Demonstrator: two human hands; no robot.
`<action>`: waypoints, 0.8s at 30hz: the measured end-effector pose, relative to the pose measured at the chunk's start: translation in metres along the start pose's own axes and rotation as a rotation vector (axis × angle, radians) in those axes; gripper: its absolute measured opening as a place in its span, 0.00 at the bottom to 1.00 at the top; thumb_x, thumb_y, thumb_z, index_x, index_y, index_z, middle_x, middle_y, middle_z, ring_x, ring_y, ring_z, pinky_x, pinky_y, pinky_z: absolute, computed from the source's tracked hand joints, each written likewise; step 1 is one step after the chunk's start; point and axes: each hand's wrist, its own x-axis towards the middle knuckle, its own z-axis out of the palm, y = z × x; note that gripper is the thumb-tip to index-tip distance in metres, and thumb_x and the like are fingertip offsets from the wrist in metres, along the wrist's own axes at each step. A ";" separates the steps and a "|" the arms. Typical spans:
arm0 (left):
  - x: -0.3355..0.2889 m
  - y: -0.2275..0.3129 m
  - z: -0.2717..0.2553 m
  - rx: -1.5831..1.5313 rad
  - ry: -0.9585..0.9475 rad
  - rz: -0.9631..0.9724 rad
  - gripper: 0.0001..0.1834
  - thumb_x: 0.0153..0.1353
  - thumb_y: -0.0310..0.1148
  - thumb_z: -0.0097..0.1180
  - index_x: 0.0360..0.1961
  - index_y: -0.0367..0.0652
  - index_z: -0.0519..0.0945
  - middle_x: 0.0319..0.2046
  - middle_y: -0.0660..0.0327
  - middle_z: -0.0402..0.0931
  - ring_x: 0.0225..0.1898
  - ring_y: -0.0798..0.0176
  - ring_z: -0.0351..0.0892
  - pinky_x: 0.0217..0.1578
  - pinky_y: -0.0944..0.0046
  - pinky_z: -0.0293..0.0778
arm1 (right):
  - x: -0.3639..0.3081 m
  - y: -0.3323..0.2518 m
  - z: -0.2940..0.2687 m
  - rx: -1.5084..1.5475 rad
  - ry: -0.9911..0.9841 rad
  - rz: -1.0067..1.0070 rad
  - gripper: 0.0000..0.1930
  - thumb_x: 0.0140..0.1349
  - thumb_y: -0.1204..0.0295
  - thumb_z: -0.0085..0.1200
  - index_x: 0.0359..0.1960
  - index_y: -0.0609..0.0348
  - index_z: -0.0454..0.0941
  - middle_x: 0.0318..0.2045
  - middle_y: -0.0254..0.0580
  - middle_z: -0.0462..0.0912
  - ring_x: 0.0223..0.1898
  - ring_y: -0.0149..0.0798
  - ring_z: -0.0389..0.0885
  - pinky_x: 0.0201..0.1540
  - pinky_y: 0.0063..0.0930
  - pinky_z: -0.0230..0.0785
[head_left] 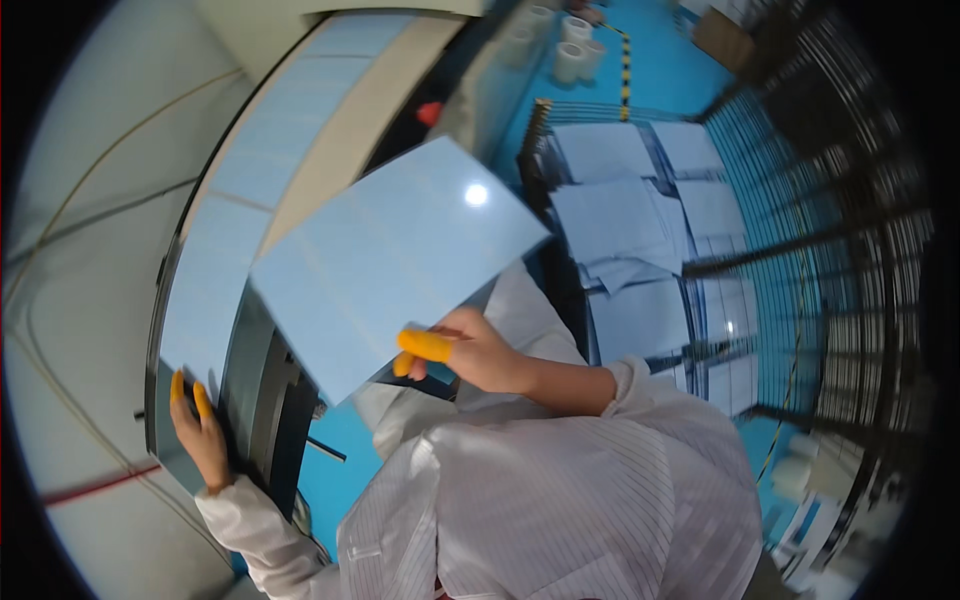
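Note:
A pale blue rectangular sheet (400, 260) hangs tilted in front of my body. My right hand (470, 350), with yellow finger cots on the thumb and a finger, pinches it at its near edge. At the left, my left hand (203, 435) lies with its fingers stretched out, also wearing yellow finger cots. Its fingertips are at the near end of another pale sheet (215, 290) on a long conveyor (350, 140). Further pale sheets (270, 150) follow in a row toward the conveyor's far end. Whether the left fingertips press on the sheet I cannot tell.
To the right, a wire-mesh cart (775, 270) holds several stacks of pale sheets (625, 225), some lying askew. White rolls (570, 62) stand on the blue floor (650, 50) beyond it. A cardboard box (722, 40) sits at the far right. A grey wall (90, 200) borders the conveyor.

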 end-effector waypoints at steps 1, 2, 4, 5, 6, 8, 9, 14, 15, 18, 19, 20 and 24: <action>0.000 -0.002 -0.001 -0.039 -0.035 -0.064 0.21 0.64 0.37 0.46 0.52 0.34 0.69 0.50 0.49 0.70 0.52 0.53 0.70 0.52 0.63 0.62 | 0.001 0.001 0.000 0.016 -0.049 0.007 0.12 0.63 0.71 0.46 0.34 0.70 0.77 0.28 0.45 0.80 0.29 0.31 0.77 0.36 0.21 0.69; 0.000 0.003 0.001 -0.053 -0.023 -0.037 0.21 0.64 0.38 0.45 0.53 0.34 0.69 0.50 0.50 0.70 0.51 0.54 0.70 0.52 0.63 0.63 | -0.001 0.001 0.000 0.022 -0.019 -0.011 0.12 0.63 0.71 0.46 0.34 0.70 0.77 0.28 0.45 0.80 0.29 0.31 0.77 0.36 0.21 0.69; 0.004 0.006 0.004 -0.146 -0.052 -0.068 0.21 0.65 0.37 0.44 0.54 0.34 0.68 0.50 0.51 0.71 0.52 0.57 0.69 0.52 0.64 0.61 | -0.002 -0.002 0.001 0.069 -0.088 -0.037 0.12 0.63 0.70 0.47 0.35 0.69 0.76 0.28 0.45 0.80 0.27 0.28 0.77 0.34 0.19 0.69; 0.003 0.000 0.004 -0.147 -0.059 -0.049 0.21 0.65 0.37 0.44 0.54 0.34 0.68 0.50 0.51 0.71 0.52 0.57 0.69 0.52 0.64 0.61 | -0.002 0.003 0.000 0.107 -0.090 -0.073 0.12 0.63 0.70 0.48 0.35 0.69 0.76 0.28 0.44 0.80 0.26 0.27 0.76 0.32 0.18 0.69; 0.003 -0.011 0.007 -0.195 -0.087 -0.076 0.21 0.65 0.37 0.43 0.55 0.35 0.67 0.50 0.53 0.71 0.51 0.60 0.69 0.52 0.66 0.61 | -0.003 0.004 -0.002 0.114 -0.076 -0.086 0.12 0.63 0.70 0.48 0.35 0.69 0.76 0.28 0.44 0.80 0.26 0.27 0.76 0.32 0.18 0.69; 0.005 -0.007 0.010 -0.236 -0.121 -0.098 0.21 0.65 0.36 0.43 0.56 0.35 0.66 0.50 0.55 0.70 0.50 0.62 0.69 0.51 0.68 0.61 | -0.003 0.001 -0.002 0.062 -0.107 -0.084 0.12 0.62 0.69 0.48 0.34 0.67 0.77 0.29 0.44 0.81 0.25 0.27 0.77 0.32 0.18 0.69; 0.005 0.003 0.011 -0.236 -0.075 -0.055 0.21 0.66 0.36 0.43 0.56 0.36 0.65 0.50 0.56 0.70 0.48 0.64 0.68 0.50 0.70 0.61 | -0.003 0.000 -0.002 0.071 -0.100 -0.093 0.12 0.62 0.69 0.48 0.34 0.67 0.77 0.29 0.44 0.81 0.25 0.27 0.77 0.32 0.18 0.69; 0.008 0.105 0.016 -0.623 -0.185 0.001 0.23 0.68 0.39 0.37 0.56 0.32 0.63 0.55 0.52 0.64 0.55 0.61 0.64 0.55 0.65 0.58 | -0.011 -0.006 -0.007 0.026 -0.120 -0.110 0.12 0.62 0.68 0.49 0.34 0.65 0.78 0.28 0.44 0.82 0.24 0.27 0.78 0.31 0.18 0.69; 0.003 0.129 0.014 -0.674 -0.296 -0.018 0.23 0.68 0.39 0.34 0.55 0.31 0.64 0.53 0.52 0.66 0.52 0.62 0.66 0.54 0.65 0.60 | -0.012 -0.006 -0.008 0.033 -0.122 -0.113 0.12 0.62 0.68 0.49 0.34 0.65 0.78 0.28 0.44 0.82 0.24 0.27 0.78 0.31 0.18 0.69; -0.007 0.222 0.028 -1.193 -0.200 -0.263 0.21 0.68 0.36 0.34 0.55 0.31 0.64 0.50 0.55 0.68 0.48 0.64 0.69 0.53 0.66 0.61 | -0.015 -0.007 -0.020 0.106 -0.114 -0.124 0.11 0.62 0.68 0.49 0.34 0.65 0.77 0.27 0.43 0.81 0.25 0.28 0.78 0.30 0.18 0.69; -0.008 0.232 0.032 -1.228 -0.188 -0.316 0.19 0.67 0.32 0.35 0.54 0.31 0.64 0.49 0.57 0.69 0.48 0.65 0.69 0.52 0.68 0.62 | -0.018 -0.009 -0.025 0.095 -0.103 -0.106 0.12 0.62 0.67 0.49 0.34 0.65 0.77 0.28 0.44 0.81 0.25 0.29 0.78 0.31 0.20 0.70; -0.006 0.238 0.036 -1.226 -0.195 -0.310 0.19 0.67 0.32 0.35 0.54 0.31 0.64 0.49 0.57 0.69 0.48 0.65 0.69 0.52 0.68 0.62 | -0.021 -0.012 -0.032 0.084 -0.091 -0.088 0.13 0.62 0.65 0.49 0.35 0.65 0.76 0.29 0.44 0.81 0.26 0.29 0.78 0.32 0.21 0.71; 0.005 0.242 0.047 -1.259 -0.132 -0.399 0.18 0.66 0.28 0.37 0.54 0.29 0.64 0.50 0.56 0.67 0.51 0.65 0.67 0.54 0.70 0.61 | -0.033 -0.013 -0.091 0.245 -0.065 0.010 0.22 0.60 0.59 0.50 0.48 0.65 0.67 0.38 0.49 0.77 0.32 0.36 0.79 0.36 0.29 0.75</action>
